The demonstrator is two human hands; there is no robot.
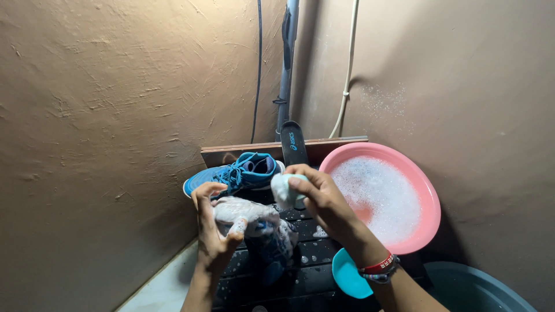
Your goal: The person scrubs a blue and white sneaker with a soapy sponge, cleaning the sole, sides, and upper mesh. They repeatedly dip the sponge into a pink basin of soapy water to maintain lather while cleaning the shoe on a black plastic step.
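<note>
The person's left hand (215,231) is clamped around a soapy blue sports shoe (260,234), fingers curled over its lathered upper and thumb underneath, holding it up above a dark wet slatted platform (306,271). The right hand (324,199) is closed on a small pale bar of soap (284,189), pinched between fingertips and thumb just above the shoe and seemingly touching or almost touching its foam. A red and patterned wristband (380,268) sits on the right wrist. Behind the hands, a 2nd blue shoe (234,173) with turquoise laces lies on the platform, near the wall, and it shows no lather, so by the look of it that 1 has not been soaped. A dark insole (293,143) stands upright against the corner, beside a grey pipe (286,63) and thin cables. To the right, a pink basin (430,202) holds foamy water, tilted against the brown wall. A small turquoise scoop or bowl (347,277) sits under the right forearm, and the rim of a grey-blue tub (480,289) shows at the lower right corner. Judging from the foam, the held shoe is well into soaping, with its upper already covered; whether its sole has been treated cannot be told. No rinsing appears done on either shoe, and the insole looks dry from here.
</note>
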